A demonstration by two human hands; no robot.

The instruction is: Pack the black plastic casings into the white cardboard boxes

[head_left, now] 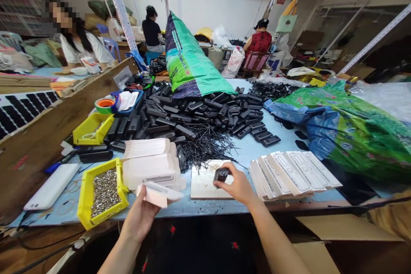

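Note:
My left hand [141, 216] is closed around a small white cardboard box [159, 195] with one end facing me, in front of a stack of flat white boxes [149, 167]. In my right hand [236, 182] a small black plastic device [221, 175] is pinched between thumb and fingers, held over a white board [201, 182]. What the device is exactly, I cannot make out. To the right of this hand, a leaning row of printed white boxes [290, 173] lies on the blue table.
Black plastic cases [192, 115] and thin black sticks [208, 141] are heaped behind the board. At left stand a yellow bin [85, 197] of small metal parts and a white phone [51, 186]. Large bags [346, 124] lie at right. Several people sit farther back.

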